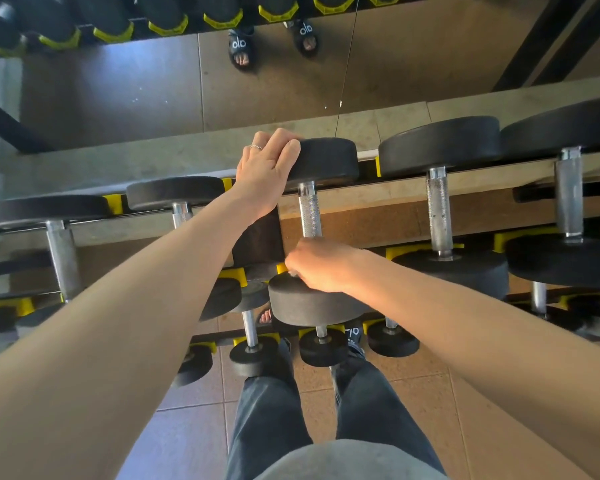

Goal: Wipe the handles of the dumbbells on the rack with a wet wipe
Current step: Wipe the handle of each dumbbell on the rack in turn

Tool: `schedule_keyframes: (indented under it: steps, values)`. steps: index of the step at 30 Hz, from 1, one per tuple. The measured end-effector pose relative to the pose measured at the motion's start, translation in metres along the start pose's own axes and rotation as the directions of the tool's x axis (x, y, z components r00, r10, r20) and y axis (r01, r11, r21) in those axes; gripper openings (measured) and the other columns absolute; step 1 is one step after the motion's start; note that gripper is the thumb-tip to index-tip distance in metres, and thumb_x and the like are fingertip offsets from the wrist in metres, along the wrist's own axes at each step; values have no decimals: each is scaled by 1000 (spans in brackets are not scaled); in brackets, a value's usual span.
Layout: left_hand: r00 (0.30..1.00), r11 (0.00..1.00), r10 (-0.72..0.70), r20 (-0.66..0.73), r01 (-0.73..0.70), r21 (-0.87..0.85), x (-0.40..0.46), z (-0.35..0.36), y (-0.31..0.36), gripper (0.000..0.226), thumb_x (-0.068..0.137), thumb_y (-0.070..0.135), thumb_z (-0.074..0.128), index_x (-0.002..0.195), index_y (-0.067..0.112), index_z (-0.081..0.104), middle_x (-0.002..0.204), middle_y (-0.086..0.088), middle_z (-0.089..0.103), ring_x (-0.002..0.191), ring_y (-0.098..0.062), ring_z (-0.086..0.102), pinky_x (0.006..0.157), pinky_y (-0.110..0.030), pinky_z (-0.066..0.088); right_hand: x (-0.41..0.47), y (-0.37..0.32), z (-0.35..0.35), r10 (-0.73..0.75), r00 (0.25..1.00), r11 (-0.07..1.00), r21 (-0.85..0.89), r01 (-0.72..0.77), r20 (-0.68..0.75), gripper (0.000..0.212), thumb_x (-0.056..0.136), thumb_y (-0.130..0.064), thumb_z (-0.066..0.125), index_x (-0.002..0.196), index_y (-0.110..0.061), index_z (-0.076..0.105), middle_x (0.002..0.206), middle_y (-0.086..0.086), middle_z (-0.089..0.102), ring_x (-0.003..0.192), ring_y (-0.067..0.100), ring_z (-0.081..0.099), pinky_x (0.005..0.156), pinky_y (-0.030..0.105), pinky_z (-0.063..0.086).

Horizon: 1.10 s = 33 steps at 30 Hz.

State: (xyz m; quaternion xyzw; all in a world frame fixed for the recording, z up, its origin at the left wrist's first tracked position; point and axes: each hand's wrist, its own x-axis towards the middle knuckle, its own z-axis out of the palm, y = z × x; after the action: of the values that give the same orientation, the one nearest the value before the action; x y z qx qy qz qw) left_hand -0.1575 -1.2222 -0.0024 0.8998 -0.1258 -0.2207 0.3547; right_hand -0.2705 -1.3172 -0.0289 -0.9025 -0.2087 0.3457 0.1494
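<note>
A black dumbbell lies on the top tier of the rack, its knurled steel handle (pixel 309 213) running away from me. My left hand (pixel 267 164), a ring on one finger, grips the left edge of its far head (pixel 329 157), fingers curled over the top. My right hand (pixel 321 266) is closed in a fist round the near end of the handle, just above the near head (pixel 309 306). A small white bit of the wet wipe (pixel 292 273) shows under its fingers; the rest of the wipe is hidden.
More dumbbells lie alongside: larger ones to the right (pixel 437 209) (pixel 568 192), others to the left (pixel 181 211) (pixel 61 258). Smaller dumbbells (pixel 253 355) sit on a lower tier in yellow cradles (pixel 234 273). A mirror (pixel 118 91) stands behind the rack. My legs are over a tiled floor.
</note>
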Motion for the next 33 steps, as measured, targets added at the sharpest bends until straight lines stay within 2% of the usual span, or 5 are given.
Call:
schedule_keyframes:
  steps: [7, 12, 21, 29, 33]
  values:
    - [1000, 1000, 9, -14, -9, 0, -1, 0, 1, 32, 108, 38, 26, 125, 29, 51, 117, 3, 38, 113, -17, 33, 103, -38, 33, -37, 21, -14, 97, 993, 976, 203, -80, -73, 20, 98, -15, 51, 109, -12, 67, 88, -1, 60, 73, 8, 58, 65, 20, 45]
    - [1000, 1000, 6, -23, -6, 4, 0, 2, 0, 33, 107, 38, 25, 124, 29, 52, 120, 0, 40, 115, -20, 35, 104, -42, 34, -35, 51, 6, 590, 806, 583, 662, -472, 55, 20, 96, -16, 52, 104, -5, 66, 99, 12, 67, 90, 24, 65, 71, 30, 49]
    - [1000, 1000, 4, -23, -5, -2, 2, 4, -3, 33, 106, 40, 24, 122, 29, 51, 120, 1, 41, 118, -22, 36, 105, -46, 35, -26, 30, -2, 489, 822, 450, 722, -525, 293, 11, 84, -6, 50, 74, -7, 55, 83, 8, 56, 80, 20, 53, 72, 33, 40]
    - [1000, 1000, 10, -19, -10, -5, 0, 1, -1, 34, 107, 38, 25, 124, 27, 51, 126, -3, 42, 118, -22, 36, 106, -45, 34, -32, -32, 6, 491, 871, 809, 362, -463, 16, 35, 97, -17, 41, 124, -2, 55, 125, 15, 61, 114, 31, 56, 107, 39, 38]
    - [1000, 1000, 18, -20, -18, 0, -1, 0, 0, 34, 107, 37, 25, 125, 26, 52, 126, -4, 42, 118, -22, 36, 107, -44, 33, -36, -37, 18, 411, 905, 905, 174, -389, -113, 34, 98, -26, 26, 95, -10, 56, 107, 17, 62, 99, 34, 57, 78, 35, 38]
